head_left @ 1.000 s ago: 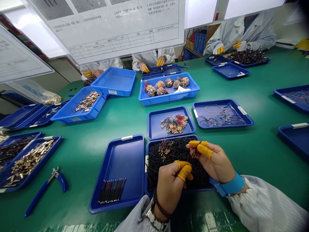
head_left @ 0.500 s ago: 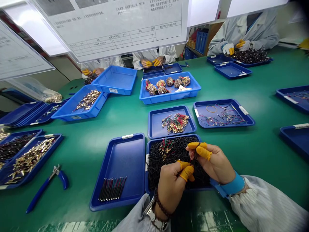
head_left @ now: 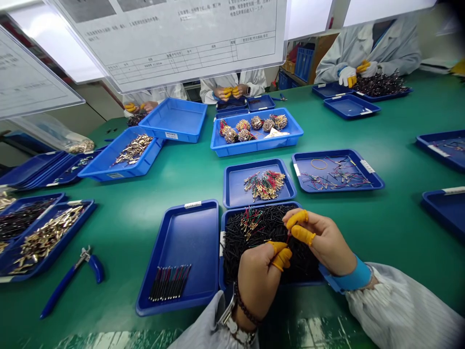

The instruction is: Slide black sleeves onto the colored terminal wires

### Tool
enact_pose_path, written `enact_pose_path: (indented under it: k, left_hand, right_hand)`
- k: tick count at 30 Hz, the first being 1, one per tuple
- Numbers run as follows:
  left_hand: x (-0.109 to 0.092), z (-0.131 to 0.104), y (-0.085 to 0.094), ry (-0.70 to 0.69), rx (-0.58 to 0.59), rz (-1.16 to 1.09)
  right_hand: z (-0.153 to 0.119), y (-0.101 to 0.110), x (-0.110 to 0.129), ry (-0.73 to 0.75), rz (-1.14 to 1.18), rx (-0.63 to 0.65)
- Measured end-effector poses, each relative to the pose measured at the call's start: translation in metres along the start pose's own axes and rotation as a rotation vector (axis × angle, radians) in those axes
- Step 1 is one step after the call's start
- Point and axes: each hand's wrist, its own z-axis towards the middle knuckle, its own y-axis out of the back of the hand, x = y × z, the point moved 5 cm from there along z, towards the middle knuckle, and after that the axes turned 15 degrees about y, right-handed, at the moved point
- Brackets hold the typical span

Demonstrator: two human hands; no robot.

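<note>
Head view: green counter (head_left: 119, 242), read left to right.
Cutters (head_left: 72, 278): lie at near left, untouched.
Left tray (head_left: 189, 223): holds one row of black-sleeved wires (head_left: 170, 282), apparently finished.
Black tubes (head_left: 236, 254): heaped right of that tray.
Loose wires (head_left: 250, 223): unsleeved atop the tubes, seemingly still to do, like the far bundle (head_left: 267, 185).
Left hand (head_left: 258, 274): pinches a thin red wire (head_left: 289, 238) above the tubes.
Right hand (head_left: 325, 242): fingertips at the wire's upper end; cannot tell whether they grip.
</note>
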Motion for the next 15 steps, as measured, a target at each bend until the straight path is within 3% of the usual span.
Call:
enact_pose_path:
  k: [10,15]
  left_hand:
    - [0.0,-0.002,0.002,-0.035,-0.023,0.021]
    - [-0.004,-0.006,0.007,-0.117,-0.1,-0.036]
  right_hand:
    - [0.001,-0.004,0.01,-0.044,-0.133,0.231]
    - [0.003,-0.003,0.015,-0.03,-0.094,0.247]
